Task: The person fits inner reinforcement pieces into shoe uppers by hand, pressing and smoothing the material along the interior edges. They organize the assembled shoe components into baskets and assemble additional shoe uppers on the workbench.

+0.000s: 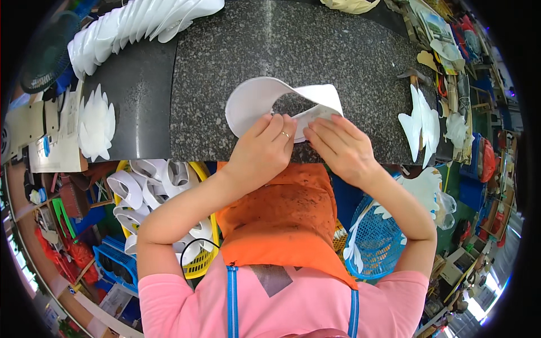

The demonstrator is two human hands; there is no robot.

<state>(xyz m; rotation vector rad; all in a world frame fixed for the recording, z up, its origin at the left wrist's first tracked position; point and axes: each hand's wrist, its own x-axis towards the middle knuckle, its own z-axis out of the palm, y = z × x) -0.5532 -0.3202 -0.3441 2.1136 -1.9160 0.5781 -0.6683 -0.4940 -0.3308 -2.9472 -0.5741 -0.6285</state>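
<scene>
A white shoe upper [253, 96], curved into a loop with an opening in its middle, lies on the dark speckled stone worktop [225, 50] near its front edge. The fingers of my left hand [267, 143] are bent and pinch the near edge of the loop. Just to the right, my right hand [344, 143] lies over the same near edge, its fingers together and pressing on the upper. The fingertips of both hands come close to each other, partly hiding that edge.
White pieces [129, 25] stand stacked at the far left. Flat white cut pieces [97, 124] lie left, others [420, 124] right, near a hammer [414, 74]. Below the worktop are a yellow basket [197, 267] of white uppers and a blue basket [375, 248].
</scene>
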